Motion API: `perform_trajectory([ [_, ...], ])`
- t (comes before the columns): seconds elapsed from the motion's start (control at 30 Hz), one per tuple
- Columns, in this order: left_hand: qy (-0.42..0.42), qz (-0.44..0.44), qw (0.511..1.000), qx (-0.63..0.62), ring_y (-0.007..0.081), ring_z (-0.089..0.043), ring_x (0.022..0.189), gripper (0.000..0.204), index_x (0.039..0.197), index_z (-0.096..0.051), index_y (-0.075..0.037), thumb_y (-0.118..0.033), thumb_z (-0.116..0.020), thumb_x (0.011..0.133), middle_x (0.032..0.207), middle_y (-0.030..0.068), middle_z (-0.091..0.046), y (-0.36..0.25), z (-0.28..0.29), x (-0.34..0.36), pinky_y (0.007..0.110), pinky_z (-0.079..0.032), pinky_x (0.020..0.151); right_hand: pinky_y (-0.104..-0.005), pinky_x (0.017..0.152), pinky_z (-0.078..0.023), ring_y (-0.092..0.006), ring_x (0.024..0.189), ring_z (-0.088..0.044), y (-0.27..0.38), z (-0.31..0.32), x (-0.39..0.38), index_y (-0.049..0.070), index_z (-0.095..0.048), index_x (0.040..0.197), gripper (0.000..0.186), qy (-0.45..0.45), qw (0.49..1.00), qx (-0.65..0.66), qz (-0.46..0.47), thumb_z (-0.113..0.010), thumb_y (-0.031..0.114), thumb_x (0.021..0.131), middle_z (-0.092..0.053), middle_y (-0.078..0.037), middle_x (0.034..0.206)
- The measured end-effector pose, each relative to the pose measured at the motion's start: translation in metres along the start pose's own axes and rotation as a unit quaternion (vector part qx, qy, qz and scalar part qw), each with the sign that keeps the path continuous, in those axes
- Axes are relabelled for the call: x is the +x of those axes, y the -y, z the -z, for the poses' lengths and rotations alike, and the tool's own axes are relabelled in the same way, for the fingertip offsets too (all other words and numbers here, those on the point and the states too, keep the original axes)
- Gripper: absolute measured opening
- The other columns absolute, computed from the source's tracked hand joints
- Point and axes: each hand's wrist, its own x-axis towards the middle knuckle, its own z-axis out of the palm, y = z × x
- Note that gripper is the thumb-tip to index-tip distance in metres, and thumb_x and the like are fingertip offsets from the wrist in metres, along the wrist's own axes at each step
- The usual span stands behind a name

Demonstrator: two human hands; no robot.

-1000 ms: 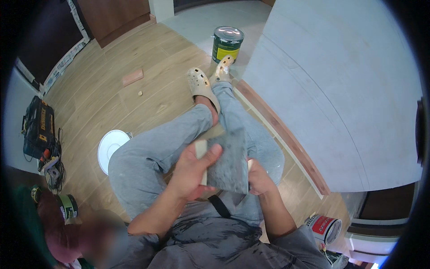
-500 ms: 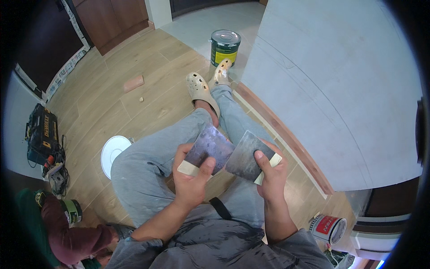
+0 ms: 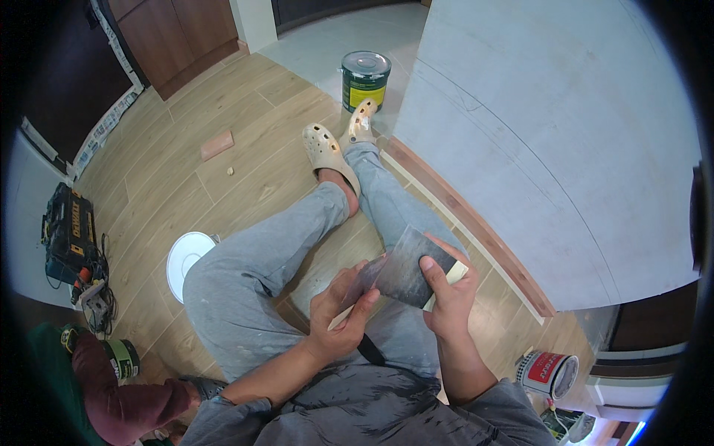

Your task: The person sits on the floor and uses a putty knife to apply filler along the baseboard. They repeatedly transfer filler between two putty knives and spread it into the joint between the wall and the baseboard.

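While the person is seated on the wooden floor (image 3: 149, 178) with legs stretched toward the far wall panel (image 3: 550, 149), a dark sheet of sandpaper (image 3: 405, 269) is held above the lap between both hands. The left hand (image 3: 338, 316) is closed on the sheet's left edge, thumb on top and fingers curled beneath. The right hand (image 3: 446, 297) is closed on the sheet's right side, where a pale block (image 3: 446, 281) is seen under the paper, thumb pressed on the dark face. A green paint can (image 3: 365, 78) is stood on the floor just beyond the cream clogs (image 3: 325, 147), beside the panel's lower edge. A white lid (image 3: 187, 256) is lain on the floor beside the left knee. A red-labelled can (image 3: 549, 374) is seen near the right elbow. A yellow-and-black tool case (image 3: 71, 234) is placed by the floor's left edge.
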Motion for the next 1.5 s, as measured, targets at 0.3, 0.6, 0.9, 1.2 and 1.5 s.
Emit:
perform_trajectory([
  [0.3, 0.035, 0.050, 0.998, 0.035, 0.0196, -0.070, 0.088, 0.047, 0.139, -0.060, 0.003, -0.002, -0.074, 0.094, 0.106, 0.0173, -0.071, -0.012, 0.003, 0.004, 0.028, -0.055, 0.074, -0.0270, 0.085, -0.051, -0.0126, 0.094, -0.065, -0.004, -0.001, 0.002, -0.005, -0.072, 0.121, 0.034, 0.000, 1.000, 0.014, 0.000, -0.077, 0.014, 0.093, -0.073, -0.008, 0.104],
  [0.6, 0.032, 0.338, 0.928, -0.154, 0.0189, -0.070, 0.096, 0.036, 0.136, -0.061, -0.001, -0.015, -0.067, 0.102, 0.115, 0.0099, -0.070, -0.033, 0.007, 0.011, 0.032, -0.062, 0.074, -0.0315, 0.086, -0.055, -0.0173, 0.098, -0.069, 0.009, 0.004, 0.011, -0.005, -0.066, 0.126, 0.041, 0.016, 0.999, 0.028, 0.029, -0.076, 0.018, 0.094, -0.072, -0.013, 0.111],
  [0.9, -0.080, 0.381, 0.822, -0.415, 0.0241, -0.071, 0.109, 0.036, 0.137, -0.053, -0.007, -0.022, -0.060, 0.105, 0.125, 0.0099, -0.067, -0.042, -0.001, 0.028, 0.035, -0.063, 0.071, -0.0403, 0.099, -0.054, -0.0246, 0.119, -0.064, -0.001, -0.016, 0.007, 0.002, -0.040, 0.149, 0.062, -0.033, 0.974, 0.205, 0.094, -0.072, 0.021, 0.099, -0.060, -0.015, 0.135],
  [1.2, -0.169, 0.348, 0.844, -0.372, 0.0226, -0.074, 0.089, 0.030, 0.132, -0.056, 0.000, -0.014, -0.059, 0.106, 0.110, 0.0124, -0.072, -0.040, -0.023, 0.028, 0.035, -0.064, 0.067, -0.0377, 0.103, -0.049, -0.0197, 0.119, -0.060, -0.010, -0.021, -0.004, 0.009, -0.044, 0.139, 0.057, -0.035, 0.968, 0.248, 0.031, -0.068, -0.011, 0.092, -0.058, -0.009, 0.131],
  [1.5, -0.145, 0.361, 0.848, -0.361, 0.0246, -0.073, 0.098, 0.031, 0.132, -0.056, -0.002, -0.015, -0.062, 0.104, 0.115, 0.0131, -0.070, -0.040, -0.020, 0.030, 0.041, -0.066, 0.073, -0.0342, 0.101, -0.049, -0.0171, 0.118, -0.060, -0.019, -0.016, -0.003, 0.005, -0.048, 0.134, 0.051, 0.009, 0.979, 0.187, 0.080, -0.070, -0.011, 0.091, -0.061, -0.010, 0.126],
])
